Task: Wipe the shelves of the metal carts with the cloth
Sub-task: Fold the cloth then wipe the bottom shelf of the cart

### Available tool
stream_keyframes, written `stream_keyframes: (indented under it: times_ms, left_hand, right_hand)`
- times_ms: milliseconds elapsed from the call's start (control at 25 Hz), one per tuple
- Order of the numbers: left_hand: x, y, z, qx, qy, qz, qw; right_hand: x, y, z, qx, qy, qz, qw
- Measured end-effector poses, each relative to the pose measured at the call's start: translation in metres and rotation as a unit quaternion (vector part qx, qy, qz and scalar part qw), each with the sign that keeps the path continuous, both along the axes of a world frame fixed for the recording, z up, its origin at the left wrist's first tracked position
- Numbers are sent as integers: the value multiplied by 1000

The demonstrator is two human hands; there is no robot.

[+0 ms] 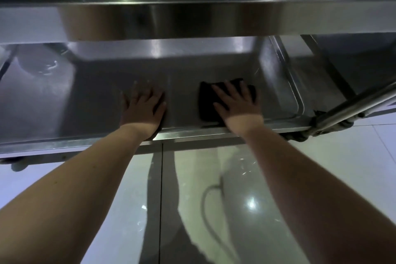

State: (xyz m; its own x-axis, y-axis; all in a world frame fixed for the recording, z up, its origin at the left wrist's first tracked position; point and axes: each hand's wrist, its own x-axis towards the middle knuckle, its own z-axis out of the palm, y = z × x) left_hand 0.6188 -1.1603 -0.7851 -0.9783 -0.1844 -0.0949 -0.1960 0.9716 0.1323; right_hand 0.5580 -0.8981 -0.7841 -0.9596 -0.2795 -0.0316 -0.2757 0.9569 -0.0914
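A dark cloth (206, 100) lies flat on the lower shelf (85, 100) of a metal cart, right of its middle. My right hand (237, 105) presses on the cloth with straight, spread fingers and covers its right half. Flat on the bare shelf to the left of the cloth rests my left hand (144, 106), fingers straight, holding nothing. Both forearms reach in over the shelf's front rim (85, 142).
The upper shelf (192, 19) overhangs the lower one, leaving a low gap above my hands. A slanted metal handle bar (353, 107) runs at the right corner. A second cart shelf (364, 64) stands to the right. Glossy floor tiles (332, 167) lie below.
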Motion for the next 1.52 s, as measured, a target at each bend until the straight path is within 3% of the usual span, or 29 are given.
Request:
stream_keyframes:
  times_ms: [120,240,400,520,640,800,880,960,1080,1320,1520]
  left_hand:
    - [3,3,-7,-25,-5,0,1000]
    - [3,3,-9,-37,12,1,999]
    - [4,-2,-13,-37,7,0,999]
    - [3,-4,-13,-36,11,1,999]
    - [2,-4,-17,-44,25,-15,999]
    - [-7,-1,-11,15,42,32,998]
    - [-29,31,-3,68,86,41,993]
    - [-50,86,1,92,65,-12,994]
    - [-64,145,-12,23,38,-42,998]
    - [-67,138,-25,-30,64,-38,997]
    - [-65,140,-22,-35,56,-41,997]
  right_hand:
    - [-17,93,5,32,-31,-128,991]
    - [-16,73,4,33,-34,-192,980]
    - [24,-47,-3,-1,-19,-3,1000]
    - [33,-50,1,-2,-25,82,996]
    - [11,36,-2,18,18,10,1000]
    - [-8,120,0,80,-14,-108,991]
    - [-6,117,-1,97,-13,-100,990]
    - [-2,113,-2,87,-4,-90,992]
    - [-1,118,1,70,0,-73,995]
    - [-15,111,-4,63,6,-57,996]
    - [-99,91,0,24,24,-56,998]
